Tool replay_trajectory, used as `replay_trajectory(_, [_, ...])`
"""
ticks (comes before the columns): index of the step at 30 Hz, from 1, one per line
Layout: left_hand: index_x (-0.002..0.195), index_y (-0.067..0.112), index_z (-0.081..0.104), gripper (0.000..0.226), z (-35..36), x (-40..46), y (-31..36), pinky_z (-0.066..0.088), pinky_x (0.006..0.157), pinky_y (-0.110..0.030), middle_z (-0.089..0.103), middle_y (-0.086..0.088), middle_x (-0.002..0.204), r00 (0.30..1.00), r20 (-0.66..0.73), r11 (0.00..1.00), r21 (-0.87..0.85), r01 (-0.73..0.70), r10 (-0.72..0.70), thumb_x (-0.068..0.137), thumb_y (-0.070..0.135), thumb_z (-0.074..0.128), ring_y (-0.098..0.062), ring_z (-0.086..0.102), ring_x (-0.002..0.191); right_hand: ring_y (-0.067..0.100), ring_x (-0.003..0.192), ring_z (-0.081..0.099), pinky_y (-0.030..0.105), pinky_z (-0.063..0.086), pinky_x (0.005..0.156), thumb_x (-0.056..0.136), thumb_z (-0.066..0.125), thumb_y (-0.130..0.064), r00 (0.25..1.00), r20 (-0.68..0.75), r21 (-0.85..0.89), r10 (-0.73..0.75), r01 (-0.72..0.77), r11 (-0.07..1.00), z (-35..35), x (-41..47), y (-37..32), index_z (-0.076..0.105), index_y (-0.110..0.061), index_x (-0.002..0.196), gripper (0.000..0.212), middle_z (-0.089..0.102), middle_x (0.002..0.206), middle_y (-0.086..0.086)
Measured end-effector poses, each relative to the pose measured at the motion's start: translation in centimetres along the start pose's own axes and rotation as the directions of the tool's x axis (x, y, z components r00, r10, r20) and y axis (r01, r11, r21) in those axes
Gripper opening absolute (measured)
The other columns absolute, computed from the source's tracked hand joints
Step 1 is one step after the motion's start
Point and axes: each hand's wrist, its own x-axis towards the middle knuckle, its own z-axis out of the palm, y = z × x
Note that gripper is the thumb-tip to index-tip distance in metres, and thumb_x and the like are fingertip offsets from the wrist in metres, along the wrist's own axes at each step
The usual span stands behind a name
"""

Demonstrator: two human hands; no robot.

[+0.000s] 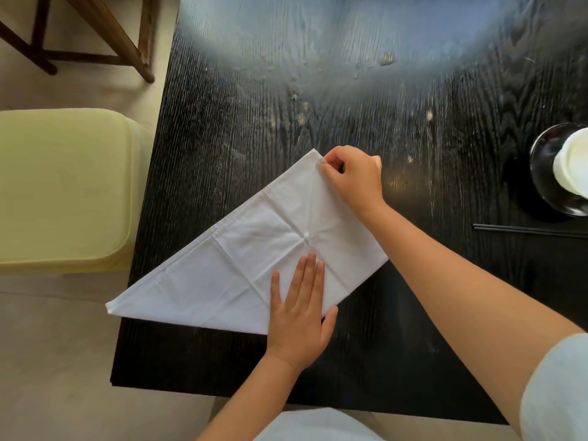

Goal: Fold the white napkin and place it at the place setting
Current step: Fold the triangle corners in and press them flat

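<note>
Close to the person, the left hand [299,316] lies flat and open on the white napkin [254,259], with its fingers spread a little and holding nothing, just pressing down. This napkin is folded into a big triangle and lies on the dark tabletop [350,106], with one long corner sticking out over the left edge. Farther away, the right hand [353,176] pinches the top corner of the napkin between thumb and fingers. Off to the right sit black chopsticks [528,231], and behind them a glass dish [541,173] with something white in it. Beside the tabletop on the left is a pale green seat [60,186].
</note>
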Motion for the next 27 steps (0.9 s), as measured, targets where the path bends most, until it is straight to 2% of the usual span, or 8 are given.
replay_trajectory(2, [0.144,0.005,0.026,0.069,-0.1,0.0,0.0,0.013,0.109,-0.055,0.023,-0.012,0.152,1.0,0.008,1.0,0.006,0.003,-0.003,0.088,0.045,0.033,-0.024,0.021,0.141,0.022,0.087,0.058,0.031,0.025,0.076,0.083,0.059,-0.02,0.991,-0.109,-0.069,-0.083,0.076,0.995,0.0,-0.4,-0.2,0.066,-0.014,0.087,0.01,0.066,0.091,0.003])
replay_trajectory(4, [0.144,0.005,0.027,0.07,-0.1,0.0,0.1,0.013,0.108,-0.055,0.022,-0.012,0.152,1.0,0.009,1.0,0.014,0.005,-0.006,0.087,0.045,0.033,-0.025,0.021,0.141,0.025,0.11,0.054,0.036,0.031,0.085,0.084,0.059,-0.023,0.946,-0.134,-0.236,-0.297,0.26,0.936,0.1,-1.7,-0.3,0.063,-0.016,0.112,0.03,0.061,0.123,0.005])
replay_trajectory(6, [0.144,0.005,0.027,0.07,-0.2,0.1,0.1,0.014,0.108,-0.056,0.022,-0.013,0.152,1.0,0.013,1.0,0.013,0.008,-0.008,0.087,0.045,0.033,-0.025,0.022,0.14,0.025,0.135,0.036,0.045,0.027,0.103,0.09,0.049,-0.03,0.841,0.096,-0.346,-0.532,0.529,0.775,0.4,-3.9,0.4,0.045,-0.019,0.135,0.046,0.042,0.146,0.008])
replay_trajectory(8, [0.144,0.005,0.026,0.071,-0.2,0.1,0.2,0.015,0.108,-0.056,0.022,-0.013,0.152,1.0,0.016,1.0,0.021,0.009,-0.009,0.087,0.046,0.033,-0.025,0.021,0.141,0.023,0.143,0.013,0.052,0.01,0.114,0.096,0.033,-0.037,0.751,0.379,-0.334,-0.541,0.656,0.677,0.6,-5.8,1.5,0.026,-0.019,0.145,0.053,0.025,0.154,0.007])
replay_trajectory(11, [0.144,0.005,0.024,0.072,-0.1,0.1,0.2,0.014,0.109,-0.057,0.02,-0.013,0.153,1.0,0.029,1.0,0.022,0.005,-0.005,0.087,0.047,0.032,-0.025,0.02,0.142,0.02,0.144,0.006,0.052,-0.002,0.114,0.094,0.023,-0.044,0.766,0.507,-0.358,-0.397,0.605,0.711,1.3,-6.2,2.7,0.016,-0.017,0.147,0.06,0.017,0.156,0.003])
replay_trajectory(19, [0.149,0.016,0.017,0.075,0.6,-3.6,-2.5,0.011,0.11,-0.059,0.01,-0.007,0.157,0.979,0.097,0.983,0.033,-0.181,0.177,0.088,0.057,0.034,-0.022,0.011,0.145,0.016,0.145,0.006,0.055,0.002,0.115,0.093,0.027,-0.042,0.897,0.358,-0.539,-0.26,0.425,0.727,3.0,0.2,0.9,0.011,-0.015,0.148,0.063,0.011,0.158,-0.001])
replay_trajectory(23, [0.148,0.019,0.021,0.073,0.6,-5.4,-3.6,0.015,0.107,-0.06,0.015,-0.003,0.157,0.974,0.103,0.976,0.051,-0.21,0.204,0.088,0.057,0.036,-0.021,0.012,0.144,0.018,0.145,0.006,0.056,-0.003,0.113,0.095,0.024,-0.047,0.919,0.273,-0.579,-0.286,0.394,0.714,2.3,-1.1,0.5,0.009,-0.014,0.148,0.064,0.01,0.158,0.002])
replay_trajectory(27, [0.149,0.02,0.017,0.071,0.3,-5.1,-3.4,0.012,0.108,-0.061,0.018,-0.004,0.156,0.977,0.097,0.979,0.062,-0.195,0.188,0.09,0.057,0.031,-0.021,0.011,0.144,0.02,0.145,0.006,0.056,-0.001,0.113,0.097,0.023,-0.044,0.88,0.259,-0.458,-0.397,0.474,0.752,2.0,-9.5,0.4,0.01,-0.015,0.148,0.06,0.01,0.157,0.003])
